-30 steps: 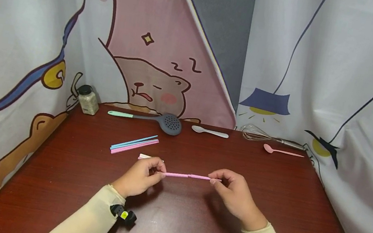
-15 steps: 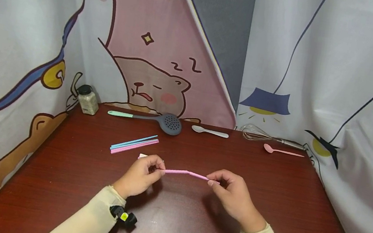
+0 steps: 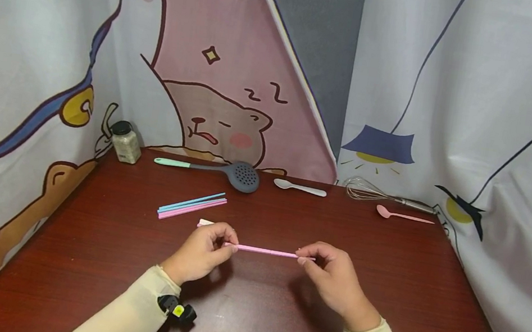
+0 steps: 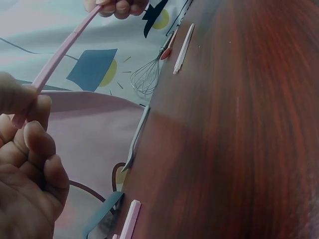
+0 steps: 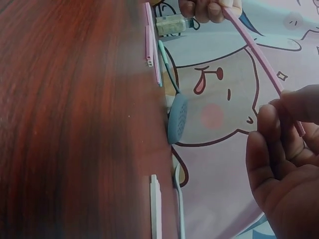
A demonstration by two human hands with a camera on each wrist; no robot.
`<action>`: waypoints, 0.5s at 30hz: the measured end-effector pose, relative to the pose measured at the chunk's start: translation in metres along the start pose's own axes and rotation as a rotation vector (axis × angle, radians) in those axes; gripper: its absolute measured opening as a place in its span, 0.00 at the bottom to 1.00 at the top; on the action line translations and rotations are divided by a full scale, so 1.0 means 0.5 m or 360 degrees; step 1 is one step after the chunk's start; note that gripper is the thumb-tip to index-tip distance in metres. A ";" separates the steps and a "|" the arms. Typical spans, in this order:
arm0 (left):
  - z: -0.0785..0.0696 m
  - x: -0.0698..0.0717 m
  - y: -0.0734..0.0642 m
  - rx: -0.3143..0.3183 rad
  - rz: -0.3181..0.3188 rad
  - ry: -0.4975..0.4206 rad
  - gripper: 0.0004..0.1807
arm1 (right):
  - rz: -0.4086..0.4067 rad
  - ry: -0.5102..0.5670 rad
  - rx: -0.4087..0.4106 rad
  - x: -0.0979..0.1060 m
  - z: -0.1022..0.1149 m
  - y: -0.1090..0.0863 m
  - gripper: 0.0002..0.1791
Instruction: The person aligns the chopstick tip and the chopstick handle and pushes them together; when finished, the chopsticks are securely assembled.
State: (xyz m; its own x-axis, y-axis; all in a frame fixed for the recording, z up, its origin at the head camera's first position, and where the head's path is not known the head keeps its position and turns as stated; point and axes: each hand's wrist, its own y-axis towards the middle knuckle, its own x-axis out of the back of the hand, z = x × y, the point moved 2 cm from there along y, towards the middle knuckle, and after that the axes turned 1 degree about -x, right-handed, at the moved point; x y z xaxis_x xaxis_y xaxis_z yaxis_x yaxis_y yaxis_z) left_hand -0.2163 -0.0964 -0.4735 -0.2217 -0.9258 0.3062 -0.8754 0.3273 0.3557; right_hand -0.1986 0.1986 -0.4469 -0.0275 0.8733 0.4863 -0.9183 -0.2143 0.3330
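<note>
Both hands share one slim pink stick (image 3: 261, 250), held level above the table with its two lengths in line. A faint seam shows near its middle in the head view. My left hand (image 3: 203, 251) pinches the left end between thumb and fingers; in the left wrist view a short end of the stick (image 4: 60, 52) pokes out past the thumb. My right hand (image 3: 334, 275) pinches the other end the same way, and the stick's tip (image 5: 300, 129) sticks out below those fingers. Just behind the left hand lie short pale pink pieces (image 3: 205, 222), partly hidden by it.
Blue and pink sticks (image 3: 191, 206) lie at back left on the brown table (image 3: 245, 310). Along the rear edge are a jar (image 3: 126, 143), slotted turner (image 3: 243, 177), white spoon (image 3: 298, 187), whisk (image 3: 369, 191) and pink spoon (image 3: 404, 215). Pale sticks (image 4: 184, 50) lie beyond the right hand.
The pink stick was offset at its middle, then bent upward there; now it runs straight. Both hands keep their pinch and have shifted only slightly.
</note>
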 end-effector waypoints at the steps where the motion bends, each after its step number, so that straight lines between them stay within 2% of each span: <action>1: -0.001 -0.001 0.000 0.0001 -0.0010 -0.0003 0.06 | -0.0002 0.0003 -0.0011 0.001 -0.001 0.000 0.07; 8: -0.002 0.002 0.003 0.0001 -0.0096 0.0005 0.04 | -0.0008 0.0023 -0.0135 0.006 -0.013 0.006 0.03; 15: 0.002 0.010 0.006 0.0006 -0.0164 0.0025 0.02 | -0.0059 0.0080 -0.0192 0.011 -0.023 0.010 0.03</action>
State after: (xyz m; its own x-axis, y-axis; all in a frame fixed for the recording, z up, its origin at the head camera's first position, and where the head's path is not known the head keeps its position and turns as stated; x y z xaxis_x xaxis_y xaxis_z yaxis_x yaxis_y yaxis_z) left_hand -0.2202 -0.1003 -0.4716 -0.1234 -0.9515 0.2818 -0.8950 0.2294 0.3825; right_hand -0.2076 0.2076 -0.4516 -0.0094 0.9012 0.4334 -0.9599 -0.1296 0.2487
